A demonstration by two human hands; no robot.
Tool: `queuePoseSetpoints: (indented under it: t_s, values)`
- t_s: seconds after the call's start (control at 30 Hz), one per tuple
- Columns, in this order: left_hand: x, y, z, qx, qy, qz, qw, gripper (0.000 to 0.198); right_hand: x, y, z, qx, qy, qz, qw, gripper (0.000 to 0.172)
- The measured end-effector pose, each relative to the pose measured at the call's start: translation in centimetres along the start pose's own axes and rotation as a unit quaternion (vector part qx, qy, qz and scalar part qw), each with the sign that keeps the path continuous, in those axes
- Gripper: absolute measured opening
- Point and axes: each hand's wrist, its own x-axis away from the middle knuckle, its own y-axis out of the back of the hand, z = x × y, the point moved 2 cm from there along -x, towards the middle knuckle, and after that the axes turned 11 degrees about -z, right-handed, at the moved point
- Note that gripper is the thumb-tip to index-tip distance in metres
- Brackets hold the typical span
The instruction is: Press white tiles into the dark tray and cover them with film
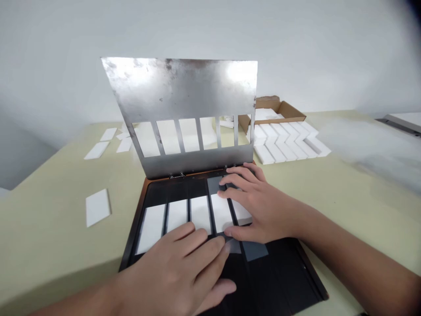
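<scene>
A black tray [272, 281] lies in front of me, its hinged metal plate [184, 87] with several rectangular cut-outs standing up at the back. White rectangular pieces [200, 213] lie side by side in the tray's slots. My right hand [259, 204] is spread over the right-hand pieces. Its index fingertip and thumb touch a white piece [222, 214] near its top and bottom, with no closed grip. My left hand [187, 267] lies below the row, thumb apart, fingertips beside a translucent film strip [234, 246]. Another greyish film patch [255, 251] shows below my right hand.
Stacked white pieces [286, 142] stand in rows at the back right, by an open cardboard box [292, 111]. Loose white pieces [98, 207] lie on the pale green table [59, 237] at the left. The upright plate blocks part of the view behind it.
</scene>
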Motion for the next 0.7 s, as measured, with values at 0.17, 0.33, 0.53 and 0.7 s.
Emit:
queuePoseSetpoints:
  t_s: [0.17,0.33,0.53,0.7]
  values:
    - [-0.26,0.07,0.07,-0.007,0.000,-0.001,1.000,0.031,0.00,-0.11,-0.04,0.001,0.002,-0.005,1.000,0.061]
    - [-0.23,0.03,0.09,-0.007,-0.002,0.001,1.000,0.031,-0.02,-0.04,0.02,0.005,-0.008,0.004,1.000,0.062]
    - [-0.17,0.14,0.09,0.000,-0.002,0.000,1.000,0.031,-0.13,0.10,0.22,0.003,-0.014,0.003,1.000,0.061]
    - [0.10,0.14,0.26,0.002,-0.006,0.001,1.000,0.030,-0.07,0.09,0.15,-0.003,-0.015,0.000,1.000,0.062]
